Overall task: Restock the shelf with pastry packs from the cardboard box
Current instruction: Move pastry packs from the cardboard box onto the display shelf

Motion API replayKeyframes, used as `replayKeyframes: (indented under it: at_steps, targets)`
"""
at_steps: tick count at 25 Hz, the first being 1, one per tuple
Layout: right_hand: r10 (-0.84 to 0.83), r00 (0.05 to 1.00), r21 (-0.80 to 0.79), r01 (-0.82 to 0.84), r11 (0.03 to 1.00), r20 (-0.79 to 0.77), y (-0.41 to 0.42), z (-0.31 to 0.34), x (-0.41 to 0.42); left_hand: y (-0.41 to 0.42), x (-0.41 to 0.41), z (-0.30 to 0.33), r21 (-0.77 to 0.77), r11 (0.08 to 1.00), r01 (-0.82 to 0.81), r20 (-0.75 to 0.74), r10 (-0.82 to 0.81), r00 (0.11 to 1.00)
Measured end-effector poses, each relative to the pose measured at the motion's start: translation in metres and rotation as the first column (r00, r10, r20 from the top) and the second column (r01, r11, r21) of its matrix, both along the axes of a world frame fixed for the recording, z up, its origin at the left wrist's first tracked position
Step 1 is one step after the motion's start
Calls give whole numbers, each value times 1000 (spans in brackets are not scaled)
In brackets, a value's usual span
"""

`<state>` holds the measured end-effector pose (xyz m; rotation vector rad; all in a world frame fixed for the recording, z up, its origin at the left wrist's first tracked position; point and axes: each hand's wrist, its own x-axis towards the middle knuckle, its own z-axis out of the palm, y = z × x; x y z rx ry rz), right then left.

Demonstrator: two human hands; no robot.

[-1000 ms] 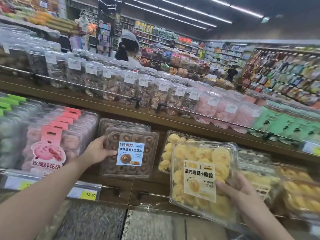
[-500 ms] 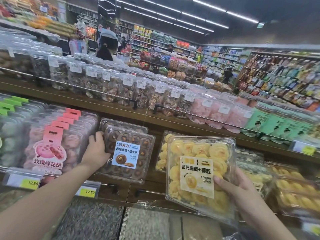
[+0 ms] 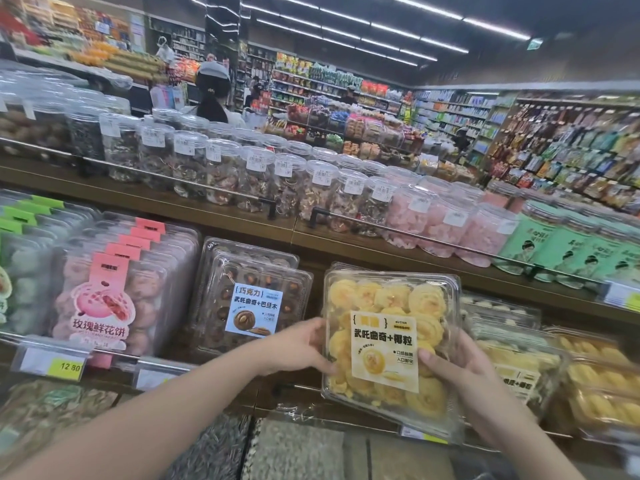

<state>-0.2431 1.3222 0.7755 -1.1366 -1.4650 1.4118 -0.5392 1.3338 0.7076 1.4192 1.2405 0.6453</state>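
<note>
A clear pack of yellow butter cookies stands upright at the front of the lower shelf, held between both hands. My left hand grips its left edge and my right hand holds its right side, thumb on the label. To its left stand the brown chocolate cookie packs. More yellow packs stand to the right. The cardboard box is out of view.
Pink flower-cake packs fill the shelf's left end, with price tags on the rail. Clear jars line the upper shelf. Bins of seeds lie below. A person in a cap stands behind the display.
My left hand left the chocolate cookie pack and moved right to grip the yellow pack's left edge. The yellow pack has moved up and in toward the shelf.
</note>
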Motion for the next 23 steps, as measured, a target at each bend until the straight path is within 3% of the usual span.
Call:
replayKeyframes:
  at_steps: [3, 8, 12, 15, 19, 23]
  targets:
    - [-33, 998, -8, 34, 999, 53, 17, -11, 8, 13, 23, -10, 8, 995, -103, 160, 100, 982]
    - [-217, 897, 198, 149, 969, 385, 45, -32, 7, 30, 40, -22, 196, 922, -333, 21, 335, 942]
    - [-366, 869, 193, 317, 928, 332, 77, -67, -3, 34, 52, -32, 384, 814, -435, -20, 478, 878]
    - [-383, 868, 126, 362, 924, 316, 102, -96, -8, 38, 53, -38, 463, 767, -444, -45, 520, 853]
    - [-302, 892, 43, 305, 951, 337, 117, -117, -15, 52, 46, -47, 448, 774, -448, -124, 550, 826]
    - [-254, 872, 45, 259, 965, 419, 124, -123, -22, 65, 41, -53, 258, 846, -466, -296, 529, 796]
